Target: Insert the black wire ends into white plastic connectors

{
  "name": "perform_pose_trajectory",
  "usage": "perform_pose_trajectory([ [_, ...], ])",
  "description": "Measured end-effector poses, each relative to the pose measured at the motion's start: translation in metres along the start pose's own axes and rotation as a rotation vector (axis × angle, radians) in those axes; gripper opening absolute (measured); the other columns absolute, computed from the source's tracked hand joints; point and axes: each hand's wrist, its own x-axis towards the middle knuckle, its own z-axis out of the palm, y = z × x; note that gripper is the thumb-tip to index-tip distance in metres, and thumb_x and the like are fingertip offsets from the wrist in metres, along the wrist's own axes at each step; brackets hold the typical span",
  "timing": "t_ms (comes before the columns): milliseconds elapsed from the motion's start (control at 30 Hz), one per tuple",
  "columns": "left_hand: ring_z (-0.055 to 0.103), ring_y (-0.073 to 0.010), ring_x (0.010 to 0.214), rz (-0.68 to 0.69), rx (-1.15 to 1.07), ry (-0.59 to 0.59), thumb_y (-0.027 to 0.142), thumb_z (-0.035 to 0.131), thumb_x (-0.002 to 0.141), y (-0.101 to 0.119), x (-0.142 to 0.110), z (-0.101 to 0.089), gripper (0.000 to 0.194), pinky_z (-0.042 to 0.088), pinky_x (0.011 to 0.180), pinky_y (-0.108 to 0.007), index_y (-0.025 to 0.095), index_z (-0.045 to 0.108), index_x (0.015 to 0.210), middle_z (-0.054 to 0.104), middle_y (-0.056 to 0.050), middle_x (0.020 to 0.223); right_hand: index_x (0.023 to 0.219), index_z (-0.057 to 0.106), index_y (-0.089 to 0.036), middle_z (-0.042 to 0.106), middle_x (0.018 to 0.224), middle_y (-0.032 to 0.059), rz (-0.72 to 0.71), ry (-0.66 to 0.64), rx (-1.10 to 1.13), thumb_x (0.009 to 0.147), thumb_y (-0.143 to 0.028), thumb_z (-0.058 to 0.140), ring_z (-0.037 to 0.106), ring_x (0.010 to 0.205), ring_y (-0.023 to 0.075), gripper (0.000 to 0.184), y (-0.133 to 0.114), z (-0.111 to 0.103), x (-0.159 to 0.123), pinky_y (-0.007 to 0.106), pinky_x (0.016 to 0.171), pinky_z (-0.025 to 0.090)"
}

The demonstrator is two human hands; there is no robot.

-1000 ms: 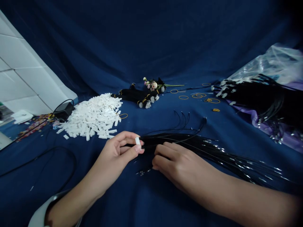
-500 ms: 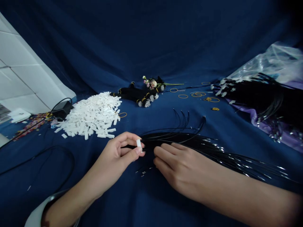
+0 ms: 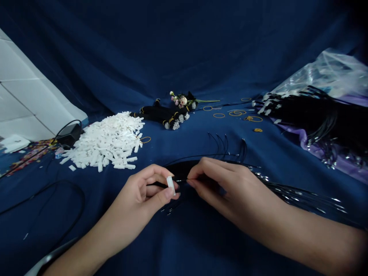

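Note:
Between the thumb and fingers of my left hand [image 3: 156, 188] is a small white plastic piece [image 3: 171, 185], held tilted. My right hand [image 3: 218, 184] pinches a thin black cord; its shiny metal tip [image 3: 181, 180] points left toward the white piece, with a small gap between them. Beneath and behind both hands lies a bundle of black cords [image 3: 184, 166], its many metal-tipped ends [image 3: 304, 197] fanning out to the right. A large heap of similar white pieces [image 3: 106, 142] rests to the left of the bundle.
Tied black cord bundles [image 3: 161, 114] lie at the back beside artificial flowers [image 3: 182, 101]. Yellow rubber bands [image 3: 237, 113] are scattered right of them. More black cords [image 3: 316, 115] lie on purple cloth [image 3: 304, 140] near a clear plastic bag [image 3: 330, 73]. A black box [image 3: 69, 134] stands left.
My right hand has risen off the cord bundle and now pinches a single cord, its tip brought close to the white piece. The left hand keeps its hold. The view has shifted slightly.

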Motion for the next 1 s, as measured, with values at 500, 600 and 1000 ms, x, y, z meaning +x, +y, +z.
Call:
perform_pose_trajectory([
  [500,0.074,-0.0125,0.079,0.027,0.05,-0.007,0.024,0.075,0.081,-0.002,-0.005,0.004,0.007,0.054,0.073,-0.016,0.024,0.07,0.086,0.071,0.003,0.077,0.095,0.056,-0.015,0.054,0.081,-0.0018,-0.119,-0.058,-0.283,0.094,-0.009,0.045,0.048,0.059,0.0086,0.013,-0.001,-0.003,-0.01,0.024,0.05,0.036],
  [600,0.074,-0.0129,0.08,0.022,0.051,-0.013,0.024,0.074,0.082,-0.002,-0.005,0.004,0.007,0.054,0.073,-0.017,0.024,0.07,0.087,0.072,0.003,0.079,0.095,0.056,-0.015,0.052,0.081,-0.0018,-0.137,-0.066,-0.288,0.093,-0.008,0.045,0.046,0.058,0.0084,0.013,-0.001,-0.005,-0.011,0.024,0.048,0.035],
  [1000,0.073,-0.0141,0.079,-0.011,0.062,-0.014,0.024,0.076,0.08,0.004,-0.006,0.007,0.007,0.055,0.074,-0.019,0.023,0.07,0.085,0.072,0.002,0.078,0.092,0.058,-0.013,0.05,0.078,-0.0001,-0.151,-0.059,-0.265,0.09,-0.007,0.048,0.042,0.058,0.0087,0.011,-0.004,-0.005,-0.011,0.023,0.047,0.034],
])
